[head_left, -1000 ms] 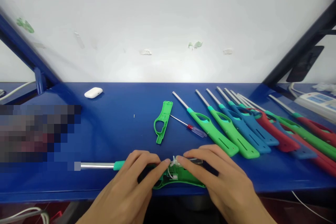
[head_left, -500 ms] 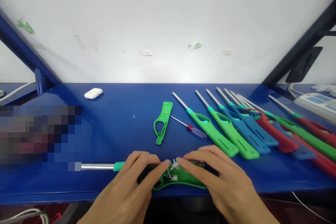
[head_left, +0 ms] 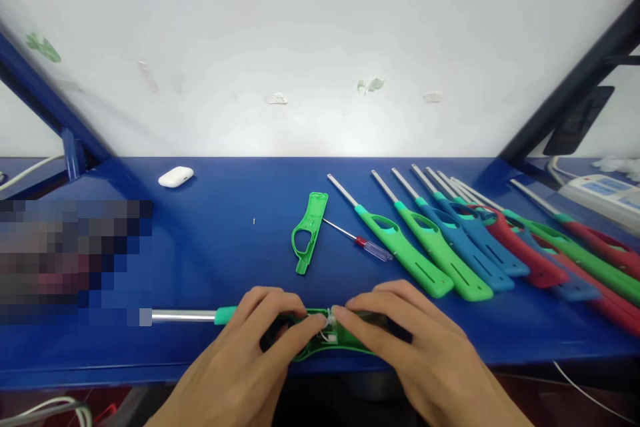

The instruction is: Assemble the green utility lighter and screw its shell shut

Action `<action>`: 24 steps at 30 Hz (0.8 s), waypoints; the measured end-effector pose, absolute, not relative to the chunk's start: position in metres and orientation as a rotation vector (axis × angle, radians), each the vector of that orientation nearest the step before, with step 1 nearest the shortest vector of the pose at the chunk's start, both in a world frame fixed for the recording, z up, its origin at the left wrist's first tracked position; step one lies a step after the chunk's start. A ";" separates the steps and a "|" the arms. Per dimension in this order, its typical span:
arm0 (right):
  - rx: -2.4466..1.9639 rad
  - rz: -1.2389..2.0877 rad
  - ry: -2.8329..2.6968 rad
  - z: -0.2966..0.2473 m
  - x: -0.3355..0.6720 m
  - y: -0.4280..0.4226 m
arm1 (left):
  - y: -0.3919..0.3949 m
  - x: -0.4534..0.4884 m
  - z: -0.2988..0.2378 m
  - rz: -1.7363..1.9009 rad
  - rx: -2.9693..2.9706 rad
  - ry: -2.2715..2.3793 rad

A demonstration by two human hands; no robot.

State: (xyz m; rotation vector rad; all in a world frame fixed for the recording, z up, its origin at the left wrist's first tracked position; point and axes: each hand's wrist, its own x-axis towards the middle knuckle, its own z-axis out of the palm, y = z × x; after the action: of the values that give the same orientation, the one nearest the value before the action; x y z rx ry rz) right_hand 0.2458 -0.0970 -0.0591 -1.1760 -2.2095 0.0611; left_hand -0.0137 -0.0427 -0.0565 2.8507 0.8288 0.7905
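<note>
At the table's front edge lies an opened green long-neck lighter (head_left: 345,345), its metal tube pointing left. My left hand (head_left: 260,340) closes around its trigger end, with the thumb by the inner parts. My right hand (head_left: 415,340) grips the handle end, fingertips at a small white piece (head_left: 330,317) in the middle of the body. A thin white wire shows below that piece. Fingers hide much of the inside. Beyond the hands rests the loose green half shell (head_left: 315,210), inner side up. Beside it is a screwdriver (head_left: 373,248) with a clear and red handle.
Several green, blue and red lighters (head_left: 425,260) lie in a row on the right. A tiny screw (head_left: 254,221) and a white earphone case (head_left: 176,177) sit on the blue table (head_left: 215,247). A white power strip (head_left: 607,193) is at far right. Pixelation covers the left side.
My right fingertips have shifted slightly left and down over the white piece, and my left thumb has edged right. Both hands keep their hold on the lighter.
</note>
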 end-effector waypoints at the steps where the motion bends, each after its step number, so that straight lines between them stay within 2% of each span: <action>1: -1.178 0.060 -2.208 -0.059 0.246 -0.097 | -0.043 -0.013 -0.057 0.799 2.852 0.823; 10: -1.152 -0.019 -2.289 -0.050 0.251 -0.098 | -0.041 -0.011 -0.053 0.801 2.854 0.792; 16: -1.321 0.154 -2.218 -0.057 0.247 -0.102 | -0.040 -0.012 -0.054 0.841 2.853 0.762; 24: -1.204 0.039 -2.079 -0.052 0.246 -0.092 | -0.041 -0.013 -0.059 0.847 2.837 0.772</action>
State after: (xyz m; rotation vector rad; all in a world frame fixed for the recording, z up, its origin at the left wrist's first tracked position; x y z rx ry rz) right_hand 0.2465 -0.0923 -0.0517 -1.2043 -2.0792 0.0394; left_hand -0.0133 -0.0409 -0.0590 2.8367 0.7723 0.8469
